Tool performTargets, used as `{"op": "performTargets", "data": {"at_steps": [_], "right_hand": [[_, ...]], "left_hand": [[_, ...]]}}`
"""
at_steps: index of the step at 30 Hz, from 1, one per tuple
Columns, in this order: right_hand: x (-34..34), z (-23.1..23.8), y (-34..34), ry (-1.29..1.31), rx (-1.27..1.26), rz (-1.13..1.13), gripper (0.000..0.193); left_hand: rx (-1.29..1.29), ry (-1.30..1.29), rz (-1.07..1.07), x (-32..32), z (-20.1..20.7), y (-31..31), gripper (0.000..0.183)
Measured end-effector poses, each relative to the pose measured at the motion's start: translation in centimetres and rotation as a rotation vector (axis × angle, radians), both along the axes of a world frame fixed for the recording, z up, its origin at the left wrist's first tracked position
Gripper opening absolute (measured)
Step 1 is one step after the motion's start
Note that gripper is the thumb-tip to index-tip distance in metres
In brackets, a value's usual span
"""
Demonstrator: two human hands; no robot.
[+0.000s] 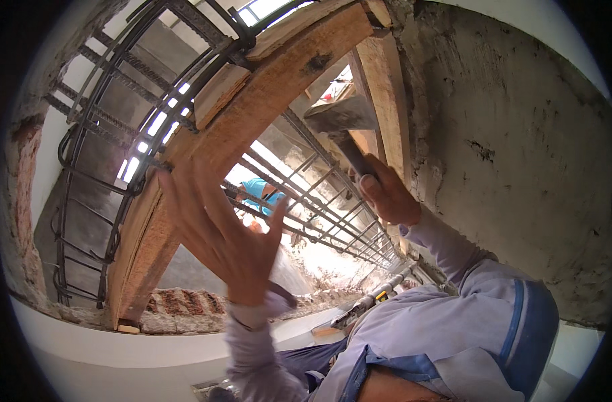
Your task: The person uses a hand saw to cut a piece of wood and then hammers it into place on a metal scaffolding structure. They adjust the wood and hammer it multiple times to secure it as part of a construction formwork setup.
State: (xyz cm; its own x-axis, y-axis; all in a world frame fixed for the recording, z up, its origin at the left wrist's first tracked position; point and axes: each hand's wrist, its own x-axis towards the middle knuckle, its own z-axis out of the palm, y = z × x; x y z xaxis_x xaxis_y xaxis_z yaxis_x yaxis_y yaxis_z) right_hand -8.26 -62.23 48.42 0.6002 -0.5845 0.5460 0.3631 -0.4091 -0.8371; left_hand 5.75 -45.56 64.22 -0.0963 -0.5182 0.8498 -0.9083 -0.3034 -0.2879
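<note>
My left hand [225, 234] is raised with its fingers spread, in front of a long wooden beam [279, 87]. Its fingertips overlap the beam's lower part, a little blurred, and I cannot tell whether they touch the wood. In my right hand [392, 191] is a hammer, gripped by its dark handle [349, 153]. The broad grey hammer head [339, 115] is up, between the beam and another timber [386, 94] at the right. A thinner wood piece [222, 94] lies along the beam's left side.
A cage of steel rebar [121, 120] runs along the beam's left; more rebar [319, 194] spans the opening behind. A rough concrete wall [520, 154] stands at right. Broken brickwork [185, 303] edges the opening below. Through the opening, a person in blue [260, 189] is visible.
</note>
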Motion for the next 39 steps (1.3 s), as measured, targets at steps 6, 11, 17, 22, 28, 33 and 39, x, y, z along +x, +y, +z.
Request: {"op": "performTargets", "data": {"at_steps": [6,11,17,22,28,33,39], "right_hand": [[2.0,2.1,4.9,-0.209,0.622,0.508,0.041],[2.5,4.2,5.1,-0.313,0.862,0.705,0.043],[2.3,6.0,5.6,-0.430,1.015,0.878,0.044],[2.2,5.2,6.0,-0.412,1.028,0.858,0.045],[2.2,4.5,6.1,-0.365,0.880,0.693,0.045],[1.9,2.5,4.8,-0.244,0.432,0.342,0.040],[-1.1,8.1,1.3,-0.091,-0.130,-0.076,0.024]], "left_hand": [[0.131,-0.239,0.107,2.7,5.4,-3.2,0.090],[0.116,-0.150,0.132,3.0,4.7,-3.4,0.084],[0.138,-0.186,0.097,3.1,5.0,-3.7,0.078],[0.041,-0.255,0.104,3.6,4.4,-4.1,0.072],[-0.015,-0.259,0.087,4.0,4.3,-4.2,0.066],[-0.014,-0.227,0.084,3.9,4.4,-3.8,0.069],[-0.031,-0.144,0.031,4.3,4.0,-3.7,0.071]]}}
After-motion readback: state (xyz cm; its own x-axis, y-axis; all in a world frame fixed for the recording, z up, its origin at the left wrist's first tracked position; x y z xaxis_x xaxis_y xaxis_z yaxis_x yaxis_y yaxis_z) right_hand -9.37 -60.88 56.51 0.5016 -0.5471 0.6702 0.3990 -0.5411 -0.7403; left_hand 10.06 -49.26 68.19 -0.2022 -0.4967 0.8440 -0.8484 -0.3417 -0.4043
